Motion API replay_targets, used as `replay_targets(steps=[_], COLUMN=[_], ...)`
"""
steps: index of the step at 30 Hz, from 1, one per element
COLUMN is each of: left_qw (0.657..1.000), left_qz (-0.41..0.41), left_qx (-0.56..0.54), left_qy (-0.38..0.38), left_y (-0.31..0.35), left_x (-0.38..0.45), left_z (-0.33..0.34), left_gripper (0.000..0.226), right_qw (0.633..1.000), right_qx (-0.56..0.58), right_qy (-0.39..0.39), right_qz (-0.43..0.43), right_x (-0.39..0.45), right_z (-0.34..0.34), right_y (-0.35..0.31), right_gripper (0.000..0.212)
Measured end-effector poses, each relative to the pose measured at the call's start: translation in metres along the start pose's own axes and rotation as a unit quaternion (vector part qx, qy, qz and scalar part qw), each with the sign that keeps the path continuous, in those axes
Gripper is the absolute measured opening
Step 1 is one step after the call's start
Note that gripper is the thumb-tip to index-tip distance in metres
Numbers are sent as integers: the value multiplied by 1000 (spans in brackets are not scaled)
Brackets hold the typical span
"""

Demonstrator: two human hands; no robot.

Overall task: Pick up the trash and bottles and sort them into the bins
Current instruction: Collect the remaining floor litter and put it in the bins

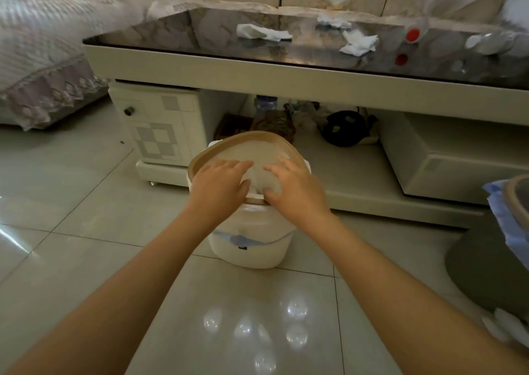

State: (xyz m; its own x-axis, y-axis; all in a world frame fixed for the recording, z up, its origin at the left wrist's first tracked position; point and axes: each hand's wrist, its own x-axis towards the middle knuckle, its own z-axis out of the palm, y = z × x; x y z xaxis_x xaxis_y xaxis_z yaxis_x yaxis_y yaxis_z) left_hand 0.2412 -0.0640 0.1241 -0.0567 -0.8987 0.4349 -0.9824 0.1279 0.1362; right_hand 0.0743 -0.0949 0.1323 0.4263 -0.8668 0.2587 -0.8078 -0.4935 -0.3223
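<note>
A white bin [252, 248] with a tan rim ring stands on the floor in front of the coffee table. My left hand [220, 187] and my right hand [292, 188] rest on its near rim, fingers pinching the white liner bag [259, 175] between them. On the dark glass tabletop lie three crumpled white tissues [262, 33], [333, 21], [359, 42]. A clear bottle with a red cap [413, 35] and another clear bottle [489, 42] lie at the table's right end. A second bin [518, 200] with a blue liner shows at the right edge.
The cream coffee table [257, 68] has a drawer unit [159, 125] at left and an open lower shelf with a bottle, baskets and a dark object [345, 128]. A sofa runs behind and to the left. The tiled floor [71, 203] lies around the bin.
</note>
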Motion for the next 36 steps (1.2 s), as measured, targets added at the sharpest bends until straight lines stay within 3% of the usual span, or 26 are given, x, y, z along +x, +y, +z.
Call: replay_targets(steps=[6,11,20,24,26,32,36], left_qw=[994,982,937,911,899,859,852], left_qz=[73,178,293,331,346,369,323], left_qx=[-48,-50,-64,-71,-80,-89,-76], left_qy=[62,25,-181,-236,-256,-343,-406], left_y=[58,117,243,308,335,397,414], left_x=[-13,-24,-57,-77,-89,-115,-122], left_z=[4,31,114,147,163,206,235], left_gripper=[33,35,57,65,70,85,104], right_qw=[992,987,967,951,942,914,901], right_qx=[-44,-120,-174,-168,-166,-168,-157], right_qy=[107,106,-14,-16,-30,-63,-90], right_qz=[-42,15,188,259,289,364,393], right_x=[-66,-140,-289,-351,-381,-442,-462], right_z=[-12,-15,-21,-30,-30,-17,-4], right_y=[38,92,185,208,220,258,271], right_gripper=[42,48,48,40,48,51,55])
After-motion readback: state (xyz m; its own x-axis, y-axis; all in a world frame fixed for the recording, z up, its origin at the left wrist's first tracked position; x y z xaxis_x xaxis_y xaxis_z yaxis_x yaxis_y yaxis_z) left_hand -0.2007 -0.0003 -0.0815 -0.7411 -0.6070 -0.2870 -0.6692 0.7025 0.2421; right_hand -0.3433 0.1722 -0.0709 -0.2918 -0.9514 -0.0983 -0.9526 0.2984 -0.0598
